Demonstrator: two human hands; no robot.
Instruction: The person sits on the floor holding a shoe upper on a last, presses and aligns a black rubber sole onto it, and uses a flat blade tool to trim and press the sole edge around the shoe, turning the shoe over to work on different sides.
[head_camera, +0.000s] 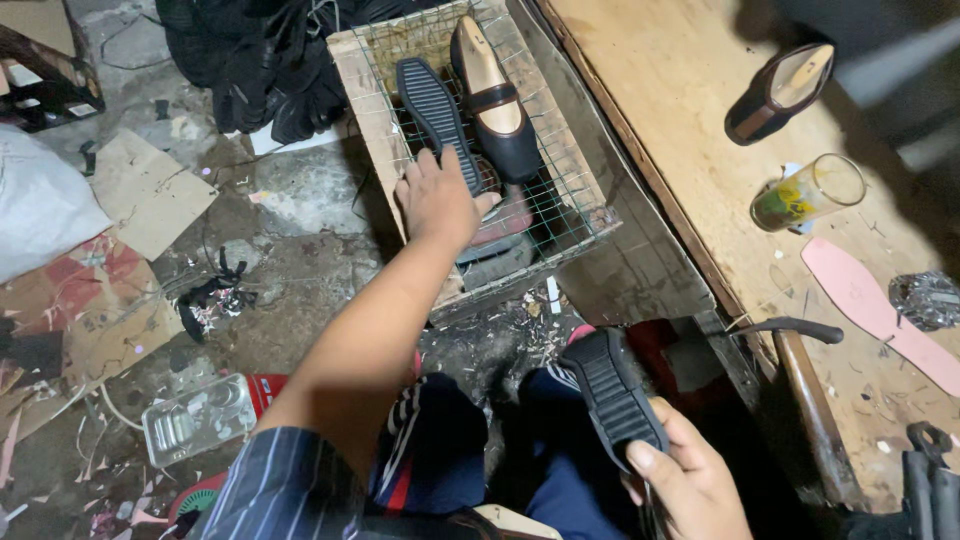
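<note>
Head view, looking down: at far left, flattened brown cardboard scraps (150, 190) lie on the littered concrete floor, and a clear plastic blister tray (195, 420) sits nearer the knees. The left hand (440, 200) reaches out with fingers spread and loose, its fingertips touching the lower end of a black ribbed rubber shoe sole (435, 115) without gripping it. That sole lies flat on the wire mesh top of a wooden-framed crate (575, 215), just beside a black strapped shoe on a pale wooden last (495, 100), which rests on the same mesh with its toe toward the hand. Lower and to the right, above the dark-trousered lap, the right hand (690, 480) is closed around a second black ribbed rubber sole (615, 395), thumb pressed on its ribbed face. Further right, on a scuffed plywood workbench (660, 80), stand a brown shoe on a last (780, 90), a tipped drinking glass (810, 192) and a flat pink insole (875, 310), well apart from both hands.
</note>
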